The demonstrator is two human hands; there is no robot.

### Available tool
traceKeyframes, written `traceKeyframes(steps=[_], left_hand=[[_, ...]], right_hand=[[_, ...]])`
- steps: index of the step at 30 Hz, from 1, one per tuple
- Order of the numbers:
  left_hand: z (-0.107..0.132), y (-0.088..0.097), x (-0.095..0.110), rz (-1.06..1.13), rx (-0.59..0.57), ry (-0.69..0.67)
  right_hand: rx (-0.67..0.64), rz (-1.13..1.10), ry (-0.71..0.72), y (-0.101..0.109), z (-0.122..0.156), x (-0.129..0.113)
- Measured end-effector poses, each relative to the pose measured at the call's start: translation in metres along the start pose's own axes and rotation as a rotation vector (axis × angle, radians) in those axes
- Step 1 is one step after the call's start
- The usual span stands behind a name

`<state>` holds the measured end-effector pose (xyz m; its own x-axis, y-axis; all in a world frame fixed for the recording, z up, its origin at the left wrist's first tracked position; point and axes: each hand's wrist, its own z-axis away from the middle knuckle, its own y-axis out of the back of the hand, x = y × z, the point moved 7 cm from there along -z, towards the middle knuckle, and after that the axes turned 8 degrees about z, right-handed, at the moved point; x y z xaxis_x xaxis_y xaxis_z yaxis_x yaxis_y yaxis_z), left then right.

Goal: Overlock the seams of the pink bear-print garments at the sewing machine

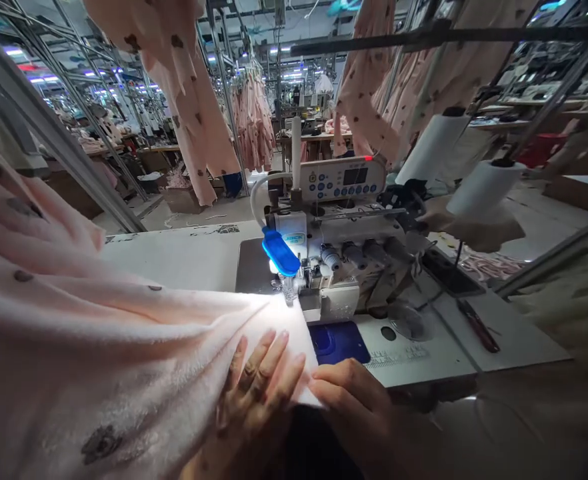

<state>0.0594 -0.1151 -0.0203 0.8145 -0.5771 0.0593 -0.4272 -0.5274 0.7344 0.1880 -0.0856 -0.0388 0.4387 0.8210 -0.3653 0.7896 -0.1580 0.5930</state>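
A pink plush fabric piece (pixel 174 340) with dark spots spreads over the left of the machine table, and one edge of it runs under the presser foot of an overlock sewing machine (pixel 341 293). My left hand (pixel 261 380) lies flat on the fabric just in front of the needle area, fingers stretched out and slightly apart. At the fabric's right edge, my right hand (pixel 351 393) pinches the cloth between thumb and fingers. A lamp lights the fabric beside the blue guard (pixel 281 253) on the machine head.
White thread cones (pixel 487 190) stand behind the machine at right. Red-handled snips (pixel 479 327) lie on the table's right side, near a clear round dish (pixel 410 323). Spotted pink garment pieces (pixel 184 100) hang from above, and a metal frame (pixel 69 133) slants along the left.
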Motion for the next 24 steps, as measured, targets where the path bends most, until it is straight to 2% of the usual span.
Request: traceKeyframes(steps=[6, 11, 19, 24], left_hand=[[-0.011, 0.001, -0.014, -0.056, -0.131, -0.087], [-0.024, 0.003, -0.028, -0.081, -0.132, -0.050], [-0.034, -0.017, -0.065, -0.034, -0.285, 0.004], [-0.052, -0.025, -0.087, 0.020, -0.342, 0.043]], right_hand=[[0.125, 0.076, 0.013, 0.003, -0.016, 0.000], [0.235, 0.130, 0.005, 0.004, -0.030, 0.006], [0.286, 0.261, 0.024, -0.005, -0.050, 0.026], [0.193, 0.441, -0.062, -0.015, -0.068, 0.030]])
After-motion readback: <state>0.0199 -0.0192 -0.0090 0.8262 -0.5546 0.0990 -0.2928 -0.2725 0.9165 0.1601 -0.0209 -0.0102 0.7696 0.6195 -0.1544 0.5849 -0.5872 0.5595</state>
